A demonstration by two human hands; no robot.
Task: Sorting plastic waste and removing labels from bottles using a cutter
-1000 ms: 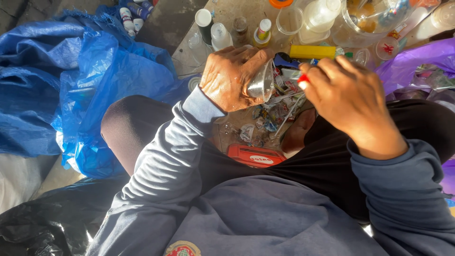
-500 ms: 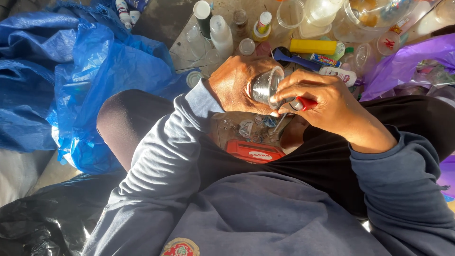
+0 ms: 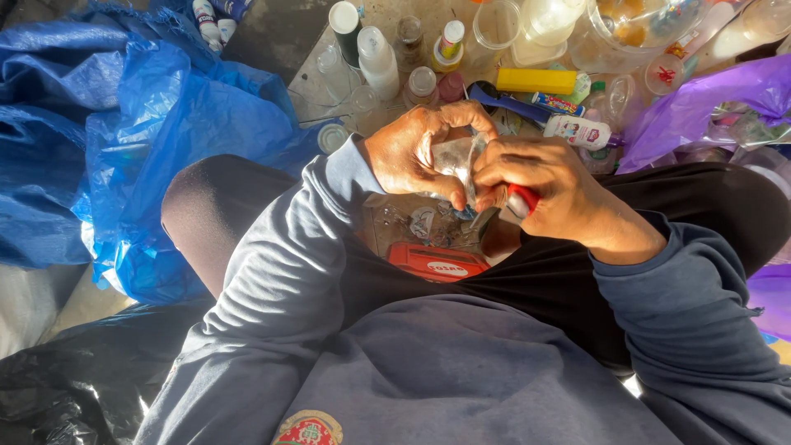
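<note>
Resting between the two hands above the lap, a small clear plastic container (image 3: 451, 156) is being held, its thin see-through wall catching the sunlight. The left hand (image 3: 412, 152) is being wrapped around its far side, fingers curled closed on it, while the right hand (image 3: 540, 185) is being pressed against its near edge, with a red-handled tool (image 3: 521, 202) being gripped in the same closed fist; the tool's tip is being hidden by the fingers, so its kind cannot be told. The container is being judged light, thin-walled and springy, likely to buckle or crack if squeezed hard, and somewhat slippery where bare; the rim or a stiffer edge is being judged the better place to hold, with the flat wall left free. Just below the hands, a red lid-like piece (image 3: 435, 262) and some small clear scraps are being seen on the lap. Beyond the hands, a yellow bar (image 3: 535, 80), small bottles and clear cups are being seen crowded together, with blue plastic sheeting (image 3: 124, 148) at the left and a purple bag (image 3: 709, 103) at the right.
</note>
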